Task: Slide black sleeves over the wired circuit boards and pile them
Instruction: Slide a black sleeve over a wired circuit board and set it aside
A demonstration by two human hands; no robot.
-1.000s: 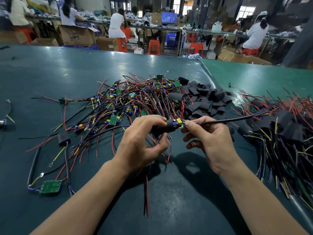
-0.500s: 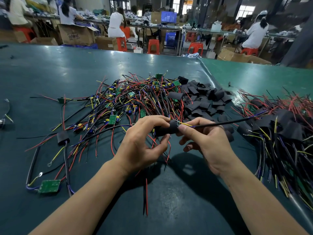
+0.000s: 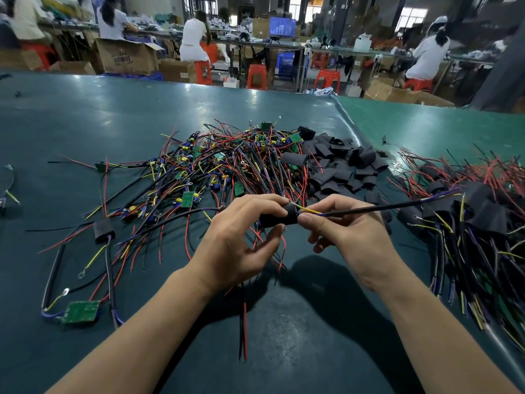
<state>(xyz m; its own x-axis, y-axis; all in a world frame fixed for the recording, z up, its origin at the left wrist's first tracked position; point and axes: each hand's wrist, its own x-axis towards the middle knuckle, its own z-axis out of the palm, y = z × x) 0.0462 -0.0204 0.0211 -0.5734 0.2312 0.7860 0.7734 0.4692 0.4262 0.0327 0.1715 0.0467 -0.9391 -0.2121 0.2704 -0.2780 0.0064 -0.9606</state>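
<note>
L hand [image 3: 235,237] grips black sleeve [image 3: 277,216], fingers curled round it. R hand [image 3: 349,231] pinches wire bundle [image 3: 383,207] at sleeve mouth. Sleeved pile [image 3: 468,223] to the right.

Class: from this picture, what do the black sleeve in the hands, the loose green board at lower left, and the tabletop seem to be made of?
Black sleeve: matte, soft-looking, probably heat-shrink plastic or rubber; the loose ones lie flattened.
Green board: rigid, flat, likely laminate circuit board; straight edges.
Tabletop: smooth teal sheet, perhaps rubber or vinyl mat; it gives soft glare.
</note>
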